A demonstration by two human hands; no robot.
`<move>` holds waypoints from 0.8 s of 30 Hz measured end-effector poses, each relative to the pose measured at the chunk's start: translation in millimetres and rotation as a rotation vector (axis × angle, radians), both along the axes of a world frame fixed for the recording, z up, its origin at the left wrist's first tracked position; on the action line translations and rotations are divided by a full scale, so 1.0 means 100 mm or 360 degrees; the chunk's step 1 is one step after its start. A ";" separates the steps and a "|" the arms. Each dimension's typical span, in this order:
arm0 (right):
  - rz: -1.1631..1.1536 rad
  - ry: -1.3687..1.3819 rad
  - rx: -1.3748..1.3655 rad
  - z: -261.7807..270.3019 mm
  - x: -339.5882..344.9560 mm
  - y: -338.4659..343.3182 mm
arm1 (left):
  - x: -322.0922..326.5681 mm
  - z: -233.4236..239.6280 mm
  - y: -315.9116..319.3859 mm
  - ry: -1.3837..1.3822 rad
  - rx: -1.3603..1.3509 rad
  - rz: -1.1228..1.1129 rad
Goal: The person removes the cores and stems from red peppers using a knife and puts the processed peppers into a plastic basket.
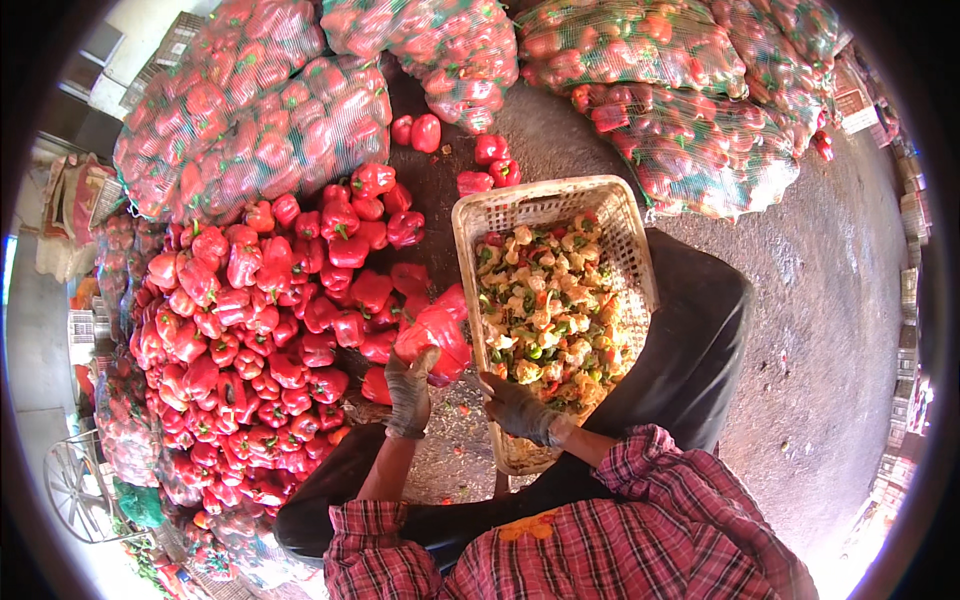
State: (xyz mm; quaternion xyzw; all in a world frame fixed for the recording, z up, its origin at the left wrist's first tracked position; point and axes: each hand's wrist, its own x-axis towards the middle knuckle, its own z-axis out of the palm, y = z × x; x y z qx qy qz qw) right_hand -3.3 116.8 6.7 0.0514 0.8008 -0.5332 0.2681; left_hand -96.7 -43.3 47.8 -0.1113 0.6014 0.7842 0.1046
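Observation:
My left hand [409, 391], in a grey glove, is at a large red bell pepper [433, 337] beside the crate's left side; its fingers touch the pepper's lower part. My right hand [520, 409], also gloved, lies over the near left rim of a pale plastic crate [637, 247]; whether it holds a small tool or anything else is hidden. The crate leans across my lap and holds many pepper cores [544, 300] with seeds and green stems. A big heap of red bell peppers [247, 330] lies to the left of my legs.
Mesh sacks full of red peppers [270, 127] stand beyond the heap, and more mesh sacks [697, 142] lie at the far right. A few loose peppers [426, 133] rest on the concrete floor [810, 322]. A spoked metal wheel [77, 491] stands at the lower left.

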 end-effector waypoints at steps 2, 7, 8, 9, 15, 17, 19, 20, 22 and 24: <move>-0.0030 0.0071 -0.0117 0.23 0.08 0.14 | 0.02 0.18 -0.02 0.0144 -0.0279 -0.0042; -0.0529 0.0778 -0.0514 0.61 -0.23 0.32 | 0.33 0.45 0.06 0.0347 -0.0857 -0.0296; -0.0382 0.0639 -0.0647 0.63 -0.28 0.38 | 0.43 0.43 0.10 0.0441 -0.0794 -0.0354; -0.0238 0.0497 -0.0768 0.64 -0.28 0.45 | 0.50 0.46 0.20 0.0532 -0.0715 -0.0420; -0.0438 0.0051 -0.1290 1.03 -0.09 0.68 | 0.68 0.57 0.21 0.0301 -0.0629 -0.0519; -0.0439 -0.0028 -0.1396 0.82 -0.06 0.65 | 0.72 0.52 0.17 0.0165 -0.0322 -0.0443; -0.0520 -0.0196 -0.1720 0.40 0.02 0.62 | 0.78 0.66 0.40 -0.0175 0.0275 -0.0227; -0.0574 -0.0359 -0.1915 0.38 0.05 0.57 | 0.82 0.65 0.43 -0.0260 0.0537 -0.0146; -0.0612 -0.0582 -0.2104 0.50 0.05 0.54 | 0.91 0.63 0.40 -0.0110 0.0380 0.0007; -0.0725 -0.0455 -0.2116 0.81 -0.06 0.51 | 0.82 0.57 0.25 -0.0012 0.0161 0.0006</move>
